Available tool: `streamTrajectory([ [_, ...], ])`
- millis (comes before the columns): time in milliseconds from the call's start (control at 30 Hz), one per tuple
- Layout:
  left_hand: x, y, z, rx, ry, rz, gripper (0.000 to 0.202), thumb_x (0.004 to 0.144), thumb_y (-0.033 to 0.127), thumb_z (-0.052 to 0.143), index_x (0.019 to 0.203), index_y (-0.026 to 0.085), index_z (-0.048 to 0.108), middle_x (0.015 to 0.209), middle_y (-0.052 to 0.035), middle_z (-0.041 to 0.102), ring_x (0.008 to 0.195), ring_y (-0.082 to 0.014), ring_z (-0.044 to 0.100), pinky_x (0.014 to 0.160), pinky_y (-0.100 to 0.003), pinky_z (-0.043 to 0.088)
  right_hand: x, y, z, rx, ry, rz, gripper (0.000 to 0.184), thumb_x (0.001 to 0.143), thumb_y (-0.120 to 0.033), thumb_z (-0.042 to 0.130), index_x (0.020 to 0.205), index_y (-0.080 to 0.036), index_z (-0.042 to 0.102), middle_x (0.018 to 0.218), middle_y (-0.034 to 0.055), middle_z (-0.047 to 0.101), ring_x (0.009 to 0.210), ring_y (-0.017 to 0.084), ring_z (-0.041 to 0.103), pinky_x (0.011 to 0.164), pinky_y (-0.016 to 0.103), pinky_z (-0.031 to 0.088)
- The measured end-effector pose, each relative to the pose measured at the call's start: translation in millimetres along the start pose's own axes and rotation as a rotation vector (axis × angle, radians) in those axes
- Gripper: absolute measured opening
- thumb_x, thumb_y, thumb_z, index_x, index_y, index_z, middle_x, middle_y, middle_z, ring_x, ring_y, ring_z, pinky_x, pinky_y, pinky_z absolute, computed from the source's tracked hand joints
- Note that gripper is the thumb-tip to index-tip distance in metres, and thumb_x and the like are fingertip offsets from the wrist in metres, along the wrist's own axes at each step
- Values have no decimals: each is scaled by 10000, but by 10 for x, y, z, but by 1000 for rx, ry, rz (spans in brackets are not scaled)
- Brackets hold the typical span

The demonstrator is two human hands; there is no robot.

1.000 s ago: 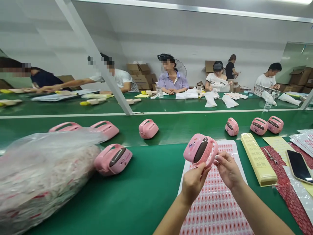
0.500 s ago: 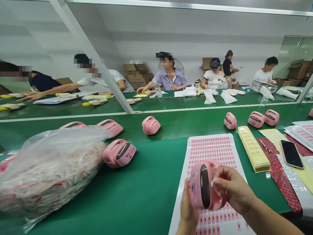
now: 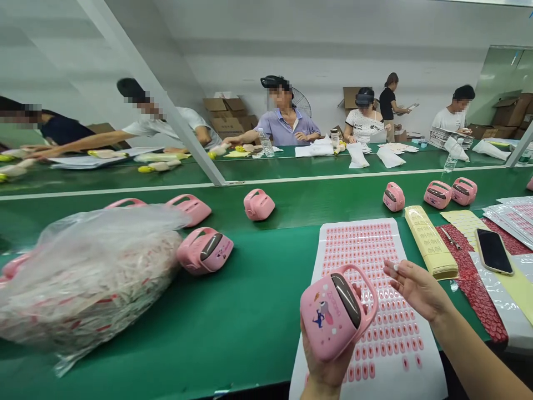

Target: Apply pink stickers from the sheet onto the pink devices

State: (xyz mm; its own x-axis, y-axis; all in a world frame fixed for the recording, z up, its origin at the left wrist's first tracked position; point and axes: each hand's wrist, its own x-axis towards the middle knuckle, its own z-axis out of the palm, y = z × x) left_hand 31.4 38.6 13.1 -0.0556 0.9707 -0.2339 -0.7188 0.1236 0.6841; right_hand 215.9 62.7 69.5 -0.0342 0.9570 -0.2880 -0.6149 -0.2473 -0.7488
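Left hand (image 3: 322, 369) closed around the underside of a pink plastic device (image 3: 337, 314), held up over the near left corner of the sticker sheet (image 3: 428, 366). Device is tilted, with its dark oval window and loop handle facing up and toward the right hand. Right hand (image 3: 416, 289) open, fingers loosely spread, not touching anything, hovering over the sheet's right edge just beside the device's handle.

Sheet carries rows of small red-and-white oval stickers and reaches the near edge of the green conveyor belt (image 3: 250, 344). Left of the sheet, a stretch of belt runs to a bulging clear plastic bag (image 3: 91, 278) of pale and red pieces; contents too blurred to tell. Just past the bag's right end sits a second pink device (image 3: 205, 251).

Right of the sheet, close by: long yellow stack of sticker strips (image 3: 431, 241), then red patterned foil (image 3: 470, 289) with small scissors (image 3: 449, 238) on it, and a black phone (image 3: 493, 251) further right. Behind the sheet, three more pink devices (image 3: 438, 194) stand in a line on the belt, up to a white rail (image 3: 291, 179). Beyond the rail, across a second belt, co-workers (image 3: 287, 114) sit among papers and bottles.
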Motion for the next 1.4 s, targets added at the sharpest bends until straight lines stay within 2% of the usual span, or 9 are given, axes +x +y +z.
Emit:
streamTrajectory([
  [67, 26, 70, 8, -149, -41, -139, 543, 646, 696, 488, 1022, 333, 636, 1015, -75, 669, 1049, -304, 562, 858, -508, 453, -2, -17, -16, -68, 46, -94, 322, 486, -374, 803, 593, -189, 562, 975, 46, 618, 914, 194, 547, 712, 287, 386],
  [133, 36, 136, 34, -184, -7, -171, 513, 608, 661, 558, 968, 309, 655, 938, -67, 689, 972, -286, 601, 855, -470, 461, -22, -24, 10, -147, 58, -165, 328, 498, -419, 788, 582, -191, 567, 969, 49, 595, 902, 198, 526, 706, 293, 379],
  [233, 25, 199, 146, -139, 44, -124, 499, 564, 575, 651, 971, 286, 648, 929, -57, 686, 924, -274, 614, 823, -427, 481, -77, 2, 119, -268, -18, -197, 338, 504, -457, 772, 555, -190, 571, 884, 45, 570, 894, 201, 505, 725, 303, 376],
  [400, 6, 189, 384, 96, 93, 35, 645, 497, 483, 743, 1073, 246, 577, 1056, -58, 635, 948, -270, 594, 764, -356, 500, -139, 120, 347, -464, -186, -226, 291, 559, -440, 733, 567, -196, 575, 780, 16, 540, 787, 168, 493, 666, 286, 384],
  [533, 19, 161, 465, 176, 129, 107, 654, 508, 485, 745, 1081, 243, 543, 1019, -45, 629, 891, -230, 606, 708, -307, 505, -117, 202, 412, -521, -159, -286, 253, 607, -397, 694, 582, -194, 544, 712, -7, 503, 699, 141, 471, 617, 271, 372],
  [700, 25, 152, 490, 170, 160, 119, 678, 491, 501, 760, 1078, 253, 527, 1007, -30, 620, 834, -182, 612, 662, -255, 496, -103, 235, 418, -588, -143, -320, 236, 627, -365, 675, 569, -191, 525, 658, -25, 458, 614, 117, 427, 589, 266, 353],
  [867, 26, 135, 487, 181, 184, 121, 712, 488, 526, 754, 1100, 256, 512, 994, -38, 621, 848, -188, 615, 655, -243, 493, -113, 253, 437, -652, -122, -360, 255, 646, -376, 665, 549, -194, 514, 637, -25, 448, 612, 118, 411, 596, 271, 359],
  [1033, 31, 132, 474, 183, 172, 120, 684, 511, 516, 747, 1098, 257, 512, 1025, -53, 609, 900, -224, 610, 698, -290, 514, -103, 292, 426, -701, -100, -396, 262, 667, -398, 652, 560, -199, 520, 653, -17, 451, 628, 124, 412, 601, 273, 373],
  [1400, 31, 140, 470, 163, 178, 79, 705, 502, 514, 749, 1113, 273, 494, 1064, -59, 591, 917, -238, 608, 692, -300, 519, -96, 339, 413, -832, -99, -524, 179, 731, -305, 574, 606, -208, 491, 691, -6, 437, 635, 130, 421, 582, 278, 395],
])
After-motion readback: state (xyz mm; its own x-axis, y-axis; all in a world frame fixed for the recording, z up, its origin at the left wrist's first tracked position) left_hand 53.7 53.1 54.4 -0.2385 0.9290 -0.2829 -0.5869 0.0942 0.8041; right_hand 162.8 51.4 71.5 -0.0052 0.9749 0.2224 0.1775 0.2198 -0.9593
